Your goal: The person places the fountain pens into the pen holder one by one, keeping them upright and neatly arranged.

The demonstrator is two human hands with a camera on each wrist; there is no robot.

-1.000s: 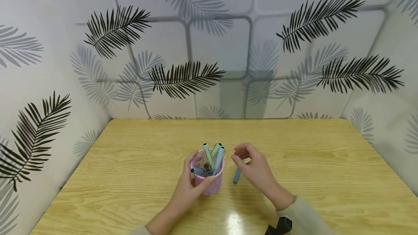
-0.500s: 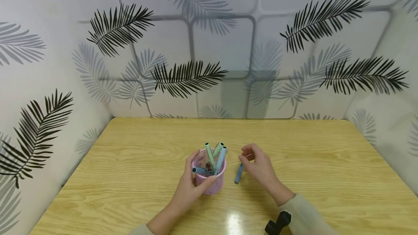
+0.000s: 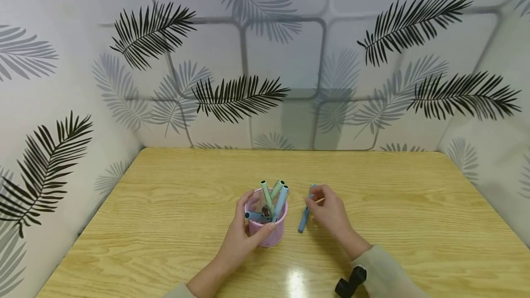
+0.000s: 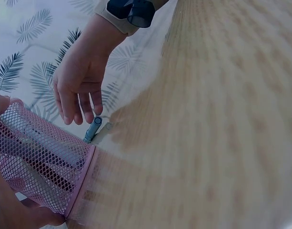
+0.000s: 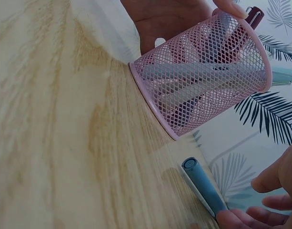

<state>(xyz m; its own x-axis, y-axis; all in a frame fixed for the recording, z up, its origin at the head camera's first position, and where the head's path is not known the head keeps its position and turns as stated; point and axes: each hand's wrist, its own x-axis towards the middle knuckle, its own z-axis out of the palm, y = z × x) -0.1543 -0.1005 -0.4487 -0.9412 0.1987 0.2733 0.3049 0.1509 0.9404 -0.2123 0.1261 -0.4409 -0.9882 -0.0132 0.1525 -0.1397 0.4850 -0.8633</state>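
My left hand [image 3: 238, 238] grips a pink mesh pen holder [image 3: 271, 237] around its side, with the thumb at the front rim. Several pens stand in the holder, among them a green pen [image 3: 267, 197], a light blue pen [image 3: 279, 203] and a darker blue pen [image 3: 254, 216] leaning left. A blue pen [image 3: 304, 221] lies on the table to the right of the holder. Over this pen is my right hand [image 3: 331, 210]. In the right wrist view its fingertips [image 5: 229, 219] are at the pen's far end, with the thumb apart from it.
The wooden table [image 3: 186, 183] reaches back to a wall [image 3: 281, 59] with a leaf pattern. Side walls close it in at left and right. A black wrist-worn device [image 3: 351, 282] is on the right sleeve.
My right hand has shifted slightly right, and more of the loose blue pen now shows beside its fingers. The left hand keeps its grip on the pen holder. The head view has tilted a little.
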